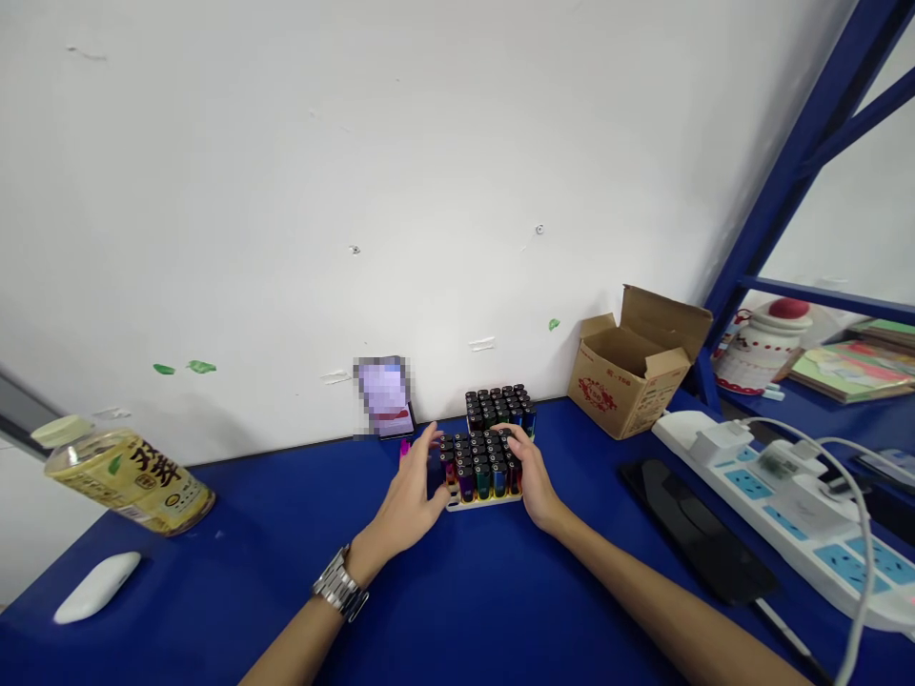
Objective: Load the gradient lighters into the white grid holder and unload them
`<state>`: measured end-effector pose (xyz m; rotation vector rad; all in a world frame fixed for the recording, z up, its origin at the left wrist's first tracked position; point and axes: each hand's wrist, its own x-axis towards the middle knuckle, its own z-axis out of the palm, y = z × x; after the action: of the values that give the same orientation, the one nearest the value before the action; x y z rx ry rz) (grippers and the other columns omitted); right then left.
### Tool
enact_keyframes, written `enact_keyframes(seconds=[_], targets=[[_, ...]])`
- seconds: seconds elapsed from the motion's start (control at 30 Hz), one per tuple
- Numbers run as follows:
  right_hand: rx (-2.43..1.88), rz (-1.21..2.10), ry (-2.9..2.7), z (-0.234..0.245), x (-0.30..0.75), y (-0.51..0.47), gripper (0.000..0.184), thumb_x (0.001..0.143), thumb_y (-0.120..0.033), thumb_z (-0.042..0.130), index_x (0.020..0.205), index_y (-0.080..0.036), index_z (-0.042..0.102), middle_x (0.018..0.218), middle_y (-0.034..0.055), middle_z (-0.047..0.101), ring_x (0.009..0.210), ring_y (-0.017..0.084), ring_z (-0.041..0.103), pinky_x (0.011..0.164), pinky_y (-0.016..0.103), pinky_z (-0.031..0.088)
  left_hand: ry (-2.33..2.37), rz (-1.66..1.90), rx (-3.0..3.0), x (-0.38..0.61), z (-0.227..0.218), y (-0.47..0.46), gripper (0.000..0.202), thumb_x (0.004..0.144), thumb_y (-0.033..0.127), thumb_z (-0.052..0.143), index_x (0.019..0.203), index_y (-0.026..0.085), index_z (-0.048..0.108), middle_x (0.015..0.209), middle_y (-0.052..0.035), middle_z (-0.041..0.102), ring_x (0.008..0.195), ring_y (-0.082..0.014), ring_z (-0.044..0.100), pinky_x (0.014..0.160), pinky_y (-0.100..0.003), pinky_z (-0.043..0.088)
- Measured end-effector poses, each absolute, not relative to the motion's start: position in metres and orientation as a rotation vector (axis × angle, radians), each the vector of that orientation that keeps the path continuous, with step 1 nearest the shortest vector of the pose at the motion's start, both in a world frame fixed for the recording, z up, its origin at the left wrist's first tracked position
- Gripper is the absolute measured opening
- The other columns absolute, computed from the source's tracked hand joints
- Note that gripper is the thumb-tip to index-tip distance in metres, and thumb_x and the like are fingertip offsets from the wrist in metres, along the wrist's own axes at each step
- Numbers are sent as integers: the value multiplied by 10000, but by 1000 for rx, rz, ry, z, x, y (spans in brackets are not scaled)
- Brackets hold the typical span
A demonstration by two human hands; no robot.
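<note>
A tray of black-topped, coloured lighters [480,469] stands on the blue table [457,610] near the wall. My left hand [411,497] presses against the tray's left side, fingers curled around its edge. Against the right side sits my right hand [533,481], with fingers over the top of the lighters. Both hands grip this tray. A second tray of lighters [500,408] stands just behind it. A small pink item [404,448] lies by my left fingertips. I wear a metal watch [341,586] on the left wrist.
A phone [386,400] leans on the wall behind the trays. An open cardboard box [636,372] stands at right, with a white power strip [786,505] and a black phone [697,529] nearer. A tea bottle [129,472] and a white mouse [96,586] lie at left.
</note>
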<state>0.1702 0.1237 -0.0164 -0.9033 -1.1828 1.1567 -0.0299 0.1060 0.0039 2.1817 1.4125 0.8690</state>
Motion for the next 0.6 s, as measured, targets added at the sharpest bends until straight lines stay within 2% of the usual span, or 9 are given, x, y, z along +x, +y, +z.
enact_keyframes(seconds=[0.07,0.13,0.27,0.43,0.6], targets=[[-893,1156,-1182,-15,170,123,298,816,-410,431,973,-205,580,945,37,649,935,247,586,766,331,445,1320,798,2097,-24,11,111,707,849,297,470,1477,174,169,1455,-136,410,1316,-251,415,1092,-452,327],[-892,1168,-1181,-14,170,123,285,816,-403,431,966,-210,577,934,34,649,924,244,588,764,329,442,1285,745,2042,-22,18,118,648,854,303,461,1453,167,253,1429,-122,454,1304,-248,434,1098,-453,318],[-900,1173,-1180,-11,170,122,274,805,-402,440,948,-209,573,896,32,645,890,241,588,752,327,440,1255,742,1923,-24,29,126,538,826,307,497,1344,176,432,1300,-98,586,1193,-253,543,1014,-432,427],[-899,1189,-1176,-9,171,121,282,796,-404,446,954,-207,570,887,30,639,874,234,582,746,320,438,1199,981,1728,-22,44,122,445,797,374,553,1191,164,544,1183,-106,658,1100,-248,609,968,-407,471],[-902,1173,-1183,-10,171,121,266,799,-391,443,939,-210,579,839,17,632,826,218,578,728,306,434,1206,1300,1437,-33,48,123,560,714,463,653,1144,123,537,1095,-147,684,1040,-264,635,937,-435,482]])
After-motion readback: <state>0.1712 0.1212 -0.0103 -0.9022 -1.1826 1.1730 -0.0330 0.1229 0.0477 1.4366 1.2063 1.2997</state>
